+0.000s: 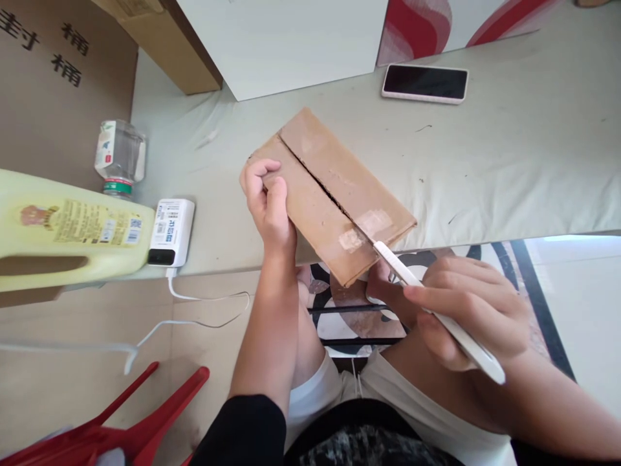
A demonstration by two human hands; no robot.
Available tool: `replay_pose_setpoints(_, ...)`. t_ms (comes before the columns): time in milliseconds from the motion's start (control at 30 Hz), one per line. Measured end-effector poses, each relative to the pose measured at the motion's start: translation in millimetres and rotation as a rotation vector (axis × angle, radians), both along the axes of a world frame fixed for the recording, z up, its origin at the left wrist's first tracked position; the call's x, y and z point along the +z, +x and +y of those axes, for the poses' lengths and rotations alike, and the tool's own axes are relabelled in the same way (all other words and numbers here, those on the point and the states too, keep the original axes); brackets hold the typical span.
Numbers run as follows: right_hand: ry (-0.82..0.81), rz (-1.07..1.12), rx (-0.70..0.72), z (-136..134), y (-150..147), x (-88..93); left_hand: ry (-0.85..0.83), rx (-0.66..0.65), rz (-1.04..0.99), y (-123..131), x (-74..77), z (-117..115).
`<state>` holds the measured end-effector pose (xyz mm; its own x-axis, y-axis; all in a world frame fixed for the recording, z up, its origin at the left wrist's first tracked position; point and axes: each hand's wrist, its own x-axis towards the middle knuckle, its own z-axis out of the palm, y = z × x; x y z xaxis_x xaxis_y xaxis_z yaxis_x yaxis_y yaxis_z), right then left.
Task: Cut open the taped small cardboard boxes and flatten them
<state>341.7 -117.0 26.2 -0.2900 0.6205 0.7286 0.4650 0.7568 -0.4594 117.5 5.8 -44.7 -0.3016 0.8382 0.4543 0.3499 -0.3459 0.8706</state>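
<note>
A small brown cardboard box (334, 162) is tilted over the front edge of the covered table, its long middle seam running from upper left to lower right. My left hand (269, 200) grips the box at its left end, thumb on top and fingers curled over the edge. A white-handled utility knife (451, 323) is held in my closed right hand (470, 304). The knife's front end meets the seam at the box's near right end, next to a patch of clear tape (366, 230). Most of the blade is hidden in the seam.
A phone (425, 83) lies at the back right. On the left are a yellow jug (72, 226), a clear bottle (120, 152) and a white power bank (171, 233) with a cable. Larger boxes (291, 45) stand behind. A red plastic chair (121, 433) is at lower left.
</note>
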Motion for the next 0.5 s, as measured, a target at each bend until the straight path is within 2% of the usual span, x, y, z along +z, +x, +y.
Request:
replay_pose_setpoints(167, 0.019, -0.044, -0.026, -8.4, -2.5, 3.2, 0.002, -0.023, -0.014, -1.3, 0.0, 0.0)
replay_pose_setpoints(367, -0.073, -0.039, -0.014, -2.1, -6.4, -0.6, 0.021, -0.063, -0.030, -3.6, -1.8, 0.9)
replay_pose_setpoints(433, -0.065, -0.020, -0.005, -4.7, -3.0, -1.4, 0.007, -0.059, -0.032, -3.1, -1.1, 0.3)
replay_pose_setpoints(500, -0.131, -0.014, -0.023, -10.5, 2.8, -1.7, 0.001, -0.060, -0.037, -2.1, 0.0, -0.7)
